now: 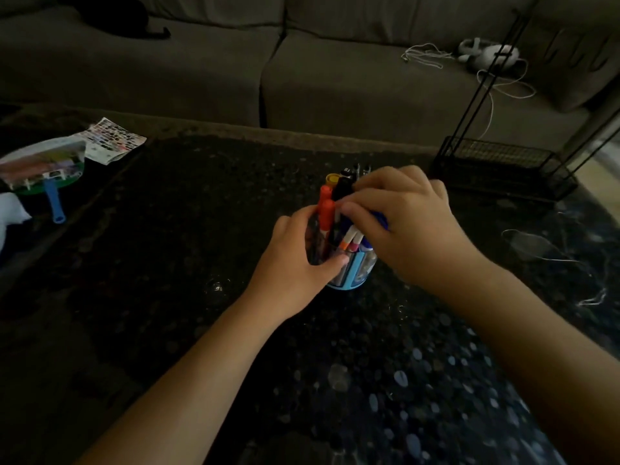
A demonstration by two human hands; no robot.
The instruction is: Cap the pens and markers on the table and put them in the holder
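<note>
Around you: a black wire rack (pixel 496 169) at 2 o'clock on the bench (pixel 201 246), a printed sheet (pixel 114 135) and a blue handle (pixel 55 203) at 10 o'clock, all well apart from the holder. Beyond is a grey fabric sofa (pixel 335 78) with a white cable (pixel 426 57) on it. The bench top is dark, glossy and speckled. At centre stands the holder (pixel 352 273) — round, clear-walled with pale blue ribs — packed with upright markers (pixel 326 209), their orange, black and yellow caps on top. Your left hand (pixel 295 256) wraps the holder's 9 o'clock side, grip closed, thumb across the front. Your right hand (pixel 409 223) curls over the marker tops from 3 o'clock — grip closed on them.
</note>
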